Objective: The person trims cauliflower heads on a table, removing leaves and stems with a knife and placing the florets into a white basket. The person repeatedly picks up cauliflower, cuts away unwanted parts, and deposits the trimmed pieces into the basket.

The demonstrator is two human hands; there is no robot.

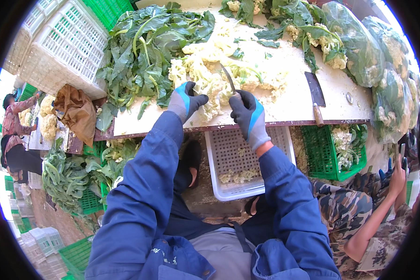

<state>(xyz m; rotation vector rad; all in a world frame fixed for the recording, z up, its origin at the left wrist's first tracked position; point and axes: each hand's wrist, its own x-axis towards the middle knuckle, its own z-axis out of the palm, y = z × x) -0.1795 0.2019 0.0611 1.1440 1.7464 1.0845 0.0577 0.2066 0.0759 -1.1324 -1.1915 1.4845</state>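
My right hand point(247, 115), in a grey, blue and black work glove, grips the handle of a small knife point(228, 77) with a curved blade. The blade points away from me over a heap of cut cauliflower florets point(210, 78). To the left, my left hand point(187, 101), gloved the same way, hovers at the near edge of the heap. Its thumb and fingers are apart, and I see nothing between them. Below the table edge sits a white perforated plastic crate point(231, 147) with several florets point(241, 176) at its bottom.
Cauliflower leaves point(143, 52) pile up left of the florets. A cleaver point(315, 92) lies at right, its handle over the edge. Bagged cauliflowers point(357, 45) stand beyond. A green crate point(322, 150) sits below. One person point(350, 206) sits close at right; another point(17, 122) stands far left.
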